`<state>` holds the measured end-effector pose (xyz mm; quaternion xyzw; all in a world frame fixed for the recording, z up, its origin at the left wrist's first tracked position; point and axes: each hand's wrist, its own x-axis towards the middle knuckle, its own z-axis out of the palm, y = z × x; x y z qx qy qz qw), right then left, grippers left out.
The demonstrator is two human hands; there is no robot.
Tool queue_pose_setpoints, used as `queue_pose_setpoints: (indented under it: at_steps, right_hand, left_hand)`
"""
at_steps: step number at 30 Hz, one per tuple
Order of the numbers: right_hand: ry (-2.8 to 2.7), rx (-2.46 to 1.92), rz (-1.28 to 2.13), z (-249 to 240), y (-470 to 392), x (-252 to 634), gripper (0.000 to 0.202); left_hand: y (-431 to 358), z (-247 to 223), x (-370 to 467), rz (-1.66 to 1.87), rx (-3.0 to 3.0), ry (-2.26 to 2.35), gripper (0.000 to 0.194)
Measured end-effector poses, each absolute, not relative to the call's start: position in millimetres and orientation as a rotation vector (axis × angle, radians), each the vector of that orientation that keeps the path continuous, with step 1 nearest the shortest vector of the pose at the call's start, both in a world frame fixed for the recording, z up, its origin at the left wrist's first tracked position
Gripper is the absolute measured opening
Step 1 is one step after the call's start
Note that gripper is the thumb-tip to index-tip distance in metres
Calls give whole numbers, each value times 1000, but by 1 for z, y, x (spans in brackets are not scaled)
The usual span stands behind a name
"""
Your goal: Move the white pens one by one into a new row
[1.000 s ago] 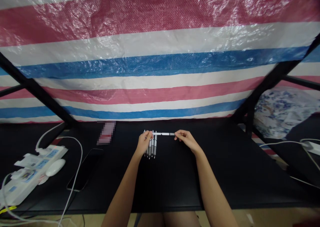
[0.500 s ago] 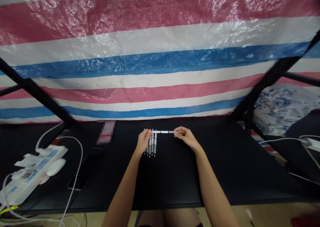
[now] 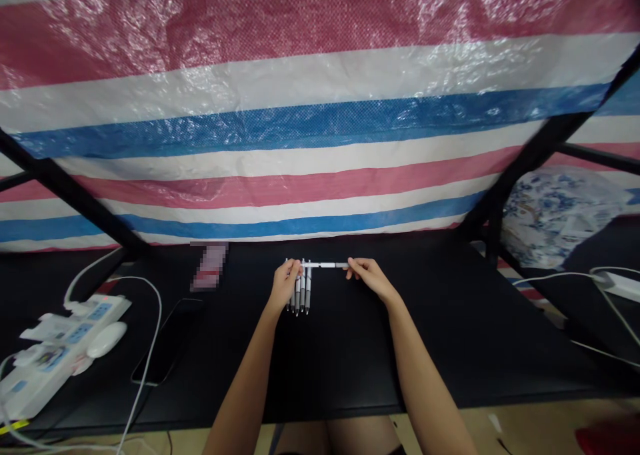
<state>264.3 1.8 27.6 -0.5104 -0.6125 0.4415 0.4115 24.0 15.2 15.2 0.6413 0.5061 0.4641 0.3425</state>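
Note:
A white and grey pen is held level between my two hands, above the black tabletop. My left hand pinches its left end. The fingers of my right hand close on the grey tip end at the right. Below the held pen, several similar pens lie side by side, their grey grips and tips toward me. My left hand partly covers the leftmost of them.
A white power strip with plugs and cables stands at the left. A dark phone lies near it, a cable across it. Behind is a pixelated pink item. A striped plastic sheet hangs at the back between black frame bars.
My right fingers have shifted slightly left and closed over the pen's tip, which showed before. The pen stays level in both hands. The whole view has moved a little.

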Motion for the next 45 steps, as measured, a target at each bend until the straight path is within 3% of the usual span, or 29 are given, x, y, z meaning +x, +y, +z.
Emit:
queue_pose_setpoints:
  at_steps: [14, 45]
  right_hand:
    - [-1510, -1193, 1219, 32, -1, 264, 31]
    - [-1621, -1197, 1230, 27, 2, 257, 51]
  left_hand:
    - [15, 14, 24, 1222, 1684, 1319, 42]
    - [12, 17, 26, 1275, 1611, 1416, 42]
